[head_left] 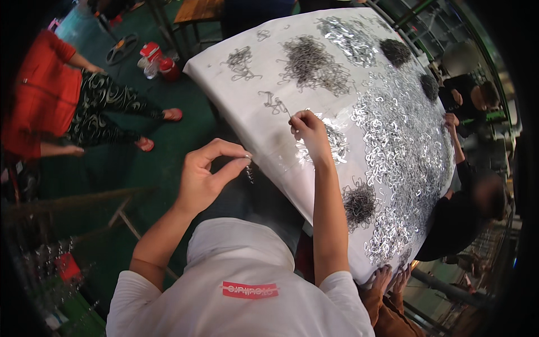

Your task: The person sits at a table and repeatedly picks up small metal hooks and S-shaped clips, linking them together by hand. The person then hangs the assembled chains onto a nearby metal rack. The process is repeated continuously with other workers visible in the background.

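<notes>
My left hand (209, 173) is raised in front of the table's near edge, thumb and forefinger pinched together. From that pinch hangs a short string of small shiny metal pieces (250, 176); their exact kind is too small to tell. Over the white-covered table (255, 132), my right hand (309, 130) pinches a thin dark wire hook (289, 113). A few loose dark wire hooks (273, 103) lie just beyond its fingertips. Partly hidden behind my right wrist is a small pile of shiny metal pieces (337, 143).
Dark wire hooks (309, 64) are heaped on the far part. Shiny metal hooks (401, 135) spread over the right side, with a dark wire clump (359, 205) near my right forearm. Other people's hands (387, 279) rest at the table's right edge. A person in red (53, 95) stands left.
</notes>
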{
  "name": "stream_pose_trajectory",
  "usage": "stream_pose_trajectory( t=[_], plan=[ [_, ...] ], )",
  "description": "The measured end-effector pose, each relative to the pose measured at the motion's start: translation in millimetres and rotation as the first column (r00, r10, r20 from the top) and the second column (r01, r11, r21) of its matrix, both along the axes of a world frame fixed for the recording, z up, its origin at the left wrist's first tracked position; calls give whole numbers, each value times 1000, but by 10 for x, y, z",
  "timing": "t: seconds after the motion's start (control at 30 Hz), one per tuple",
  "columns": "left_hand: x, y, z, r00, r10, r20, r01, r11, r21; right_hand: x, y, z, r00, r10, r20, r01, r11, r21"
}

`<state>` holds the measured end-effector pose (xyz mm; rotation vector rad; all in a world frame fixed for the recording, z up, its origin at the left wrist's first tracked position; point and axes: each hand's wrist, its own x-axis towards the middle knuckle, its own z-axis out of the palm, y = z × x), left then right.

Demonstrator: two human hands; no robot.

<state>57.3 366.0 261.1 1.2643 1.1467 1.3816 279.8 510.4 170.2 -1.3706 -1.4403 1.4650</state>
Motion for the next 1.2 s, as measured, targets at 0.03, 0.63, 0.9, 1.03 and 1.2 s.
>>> stream_pose_trajectory(
  t=[0.03,0.63,0.9,1.03,1.2],
  plan=[
    [8,-49,-86,999,11,-48,-10,999,33,-31,-229,137,985,-25,-169,22,1000,-15],
    [450,-298,-447,968,106,-226,-70,984,162,-245,-1600,615,873,-117,-473,125,992,-14],
    [646,-191,-609,962,128,-243,-66,967,247,-203,-1627,451,905,-224,-362,341,890,302],
    [648,347,-978,906,147,-398,-10,945,327,-143,-1692,390,897,-250,-364,378,861,341],
    [1018,1090,-1443,762,96,-640,242,875,420,-71,-1727,299,901,-294,-320,401,846,351]
  ],
)
